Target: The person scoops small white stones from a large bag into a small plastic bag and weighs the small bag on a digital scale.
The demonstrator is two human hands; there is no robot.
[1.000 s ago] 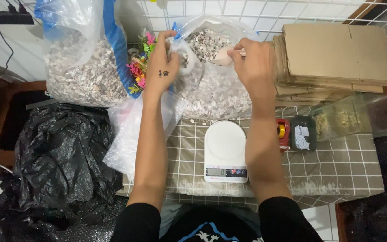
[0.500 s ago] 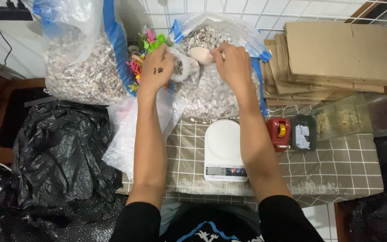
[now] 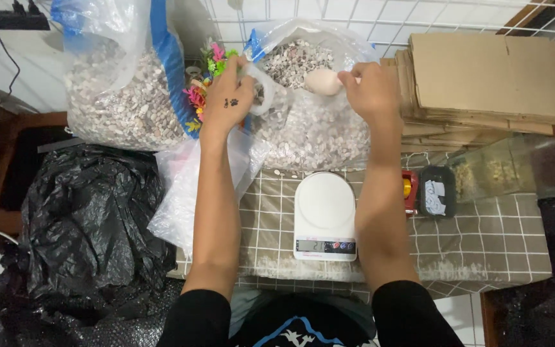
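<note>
Nearest, below both grips: white kitchen scale [image 3: 324, 215], bare. Left hand [image 3: 229, 96] pinched around small clear bag [image 3: 271, 93], holding its mouth open. Right hand [image 3: 372, 90] closed on pale scoop [image 3: 323, 81], just right of that bag, above big gravel sack [image 3: 309, 122]. Likely spill if tipped off-centre; thin bag could slip.

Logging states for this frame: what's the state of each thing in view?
Left hand: holds small clear bag open.
Right hand: grips pale scoop.
Big gravel bag: open.
Scale: on, pan bare.
Cardboard: flat, stacked.
Black bag: crumpled.
</note>
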